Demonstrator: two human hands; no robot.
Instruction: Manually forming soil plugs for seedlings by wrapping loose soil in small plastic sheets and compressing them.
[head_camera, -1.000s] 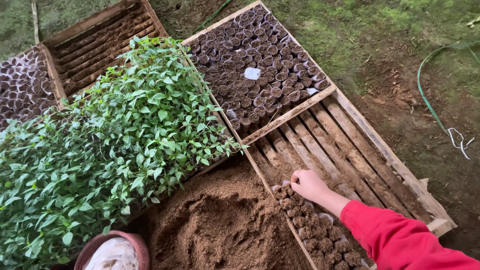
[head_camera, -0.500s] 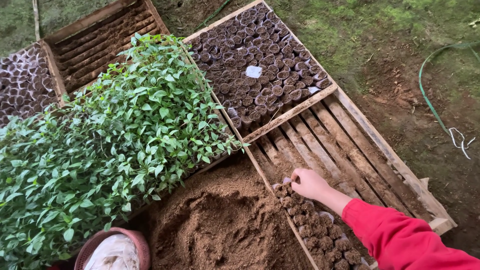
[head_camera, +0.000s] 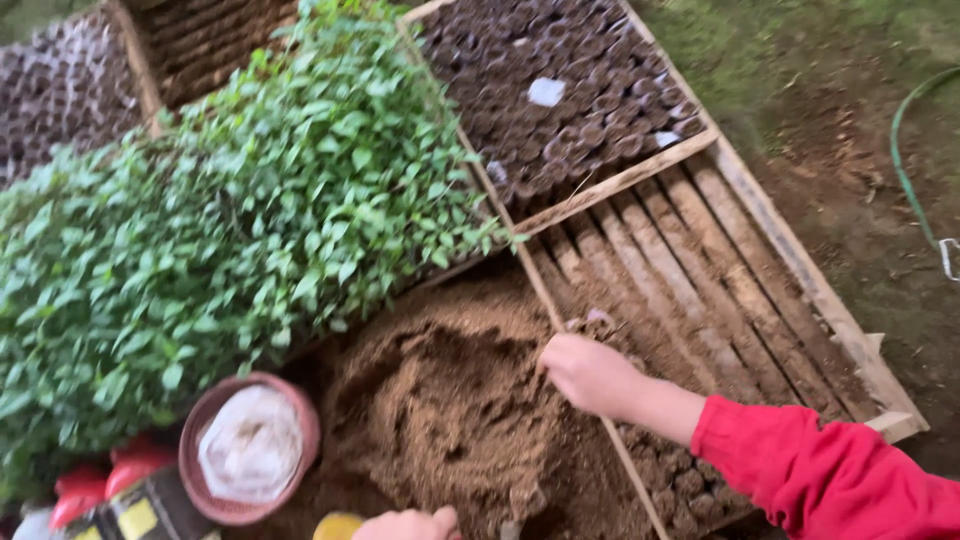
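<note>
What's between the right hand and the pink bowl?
In the head view, a brown soil heap lies between the right hand and the pink bowl.

Left hand (head_camera: 405, 524) cut off by the bottom edge; grip undeterminable. Right hand (head_camera: 590, 372) blurred by motion; its fingers face away, contents not discernible. Yellow object (head_camera: 337, 526) and red items (head_camera: 105, 472) partly cropped, unidentifiable.
</note>
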